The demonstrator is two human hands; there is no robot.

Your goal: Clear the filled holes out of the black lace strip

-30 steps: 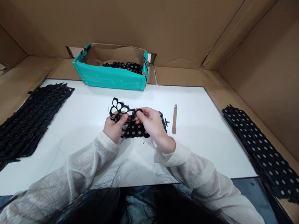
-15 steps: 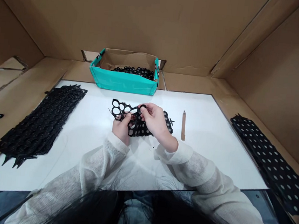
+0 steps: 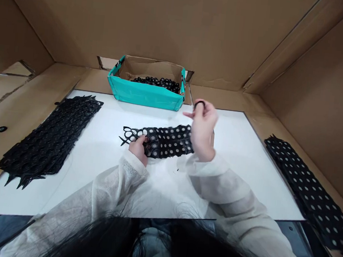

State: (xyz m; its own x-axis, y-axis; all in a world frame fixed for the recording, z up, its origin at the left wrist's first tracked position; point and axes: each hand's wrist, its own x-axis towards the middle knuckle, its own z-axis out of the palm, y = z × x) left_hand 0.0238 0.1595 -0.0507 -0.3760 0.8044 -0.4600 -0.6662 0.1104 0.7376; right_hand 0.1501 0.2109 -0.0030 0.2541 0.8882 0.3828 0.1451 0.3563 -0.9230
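A black rubbery sheet punched with round holes (image 3: 173, 138) lies across the white board in front of me. Its left end shows larger rings and ragged points. My left hand (image 3: 139, 149) is closed on that end, the thumb on top. Above the sheet's right end, my right hand (image 3: 203, 127) is lifted and slightly blurred, with a small black ring (image 3: 200, 103) at its fingertips. Behind this hand, a brown pencil-like stick (image 3: 212, 137) is mostly hidden.
A teal-sided cardboard box (image 3: 146, 93) holding many black rings stands at the back. Stacked black sheets (image 3: 52, 137) lie at left, and hole-punched sheets (image 3: 308, 186) at right. The white board (image 3: 240, 167) has cardboard walls around it. A loose black ring (image 3: 2, 129) sits far left.
My right hand has moved up and right, away from the sheet, with the black ring. The sheet now lies flatter, its left end lower, my left hand still on it.
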